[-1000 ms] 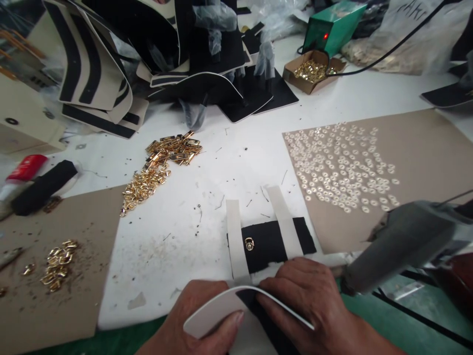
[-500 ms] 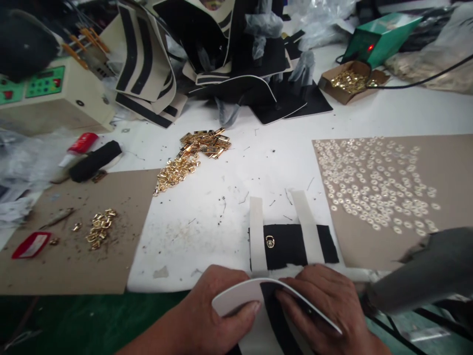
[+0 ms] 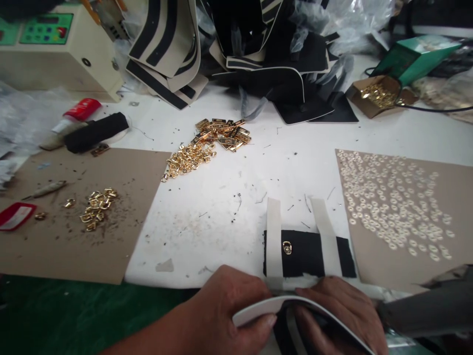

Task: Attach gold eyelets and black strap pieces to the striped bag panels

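1. Head view, the thing held: the curved panel (image 3: 266, 306) is at the lower edge of the view, before the desk (image 3: 199, 231), bent like an arch between both hands.
2. The left hand (image 3: 240, 301) has its grip clamped on the left end of the panel, thumb on the inner face. The right hand (image 3: 342, 313) is clamped on the right side, some fingers inside the bend; its thumb I cannot tell.
3. In my judgement, the panel is light and springy, rather stiff but bendable, not fragile. Its smooth face may slip a little, so it is best taken by both opposite edges.
4. The materials: its rim is pale and thin, its inner face carries a matte black strip (image 3: 283, 326). Beyond the hands lies a flat black fabric patch (image 3: 303, 251), crossed by two pale bands (image 3: 274, 236), with a shiny golden ring fitting (image 3: 287, 247) between them.
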Demonstrator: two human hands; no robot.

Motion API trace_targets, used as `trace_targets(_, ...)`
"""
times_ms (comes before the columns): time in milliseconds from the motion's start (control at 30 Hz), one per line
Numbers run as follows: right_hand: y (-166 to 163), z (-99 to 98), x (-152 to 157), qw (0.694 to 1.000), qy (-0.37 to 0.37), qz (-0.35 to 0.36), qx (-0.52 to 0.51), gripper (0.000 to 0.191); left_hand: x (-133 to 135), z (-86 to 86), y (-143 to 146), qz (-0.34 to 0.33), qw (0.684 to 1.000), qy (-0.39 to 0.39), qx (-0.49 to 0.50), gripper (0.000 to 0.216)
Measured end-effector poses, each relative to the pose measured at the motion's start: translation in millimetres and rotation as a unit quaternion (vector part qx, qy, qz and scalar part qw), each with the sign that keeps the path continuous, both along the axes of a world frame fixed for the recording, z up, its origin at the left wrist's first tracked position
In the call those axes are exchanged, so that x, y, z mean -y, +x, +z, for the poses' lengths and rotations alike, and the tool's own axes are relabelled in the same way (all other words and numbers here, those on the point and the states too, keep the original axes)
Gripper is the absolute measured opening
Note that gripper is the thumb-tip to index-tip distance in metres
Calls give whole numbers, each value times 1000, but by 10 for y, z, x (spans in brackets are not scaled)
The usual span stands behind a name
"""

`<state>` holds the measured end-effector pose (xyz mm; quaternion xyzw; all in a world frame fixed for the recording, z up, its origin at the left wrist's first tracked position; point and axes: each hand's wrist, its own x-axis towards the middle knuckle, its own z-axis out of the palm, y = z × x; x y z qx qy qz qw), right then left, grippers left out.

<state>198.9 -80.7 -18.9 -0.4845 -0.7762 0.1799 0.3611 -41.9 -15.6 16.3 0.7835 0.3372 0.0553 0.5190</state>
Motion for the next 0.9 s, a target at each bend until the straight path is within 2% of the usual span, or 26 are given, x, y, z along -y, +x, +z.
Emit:
trace_targets(200,-36,12,-2,999,3,-7,31,11,1,-94,-38,-35,999,15,32,15)
trace_targets(400,-47,-40,20,999,-11,-16,42,8,73,-288,-55,-12,995,53,83,12)
trace_targets(567,-84,-45,55,999,-28,-30,36,9,79,-247,-75,30,994,16,108,19)
trace_targets(700,-131,-71,82,997,2,-62,35,6,85,-207,-88,49,989,23,135,22)
trace_targets(767,-146,-96,102,996,16,-84,39,13,95,-196,-93,48,988,36,142,23)
trace_targets(900,-156,-146,170,993,-20,-111,38,21,148,-159,-107,49,989,47,135,22)
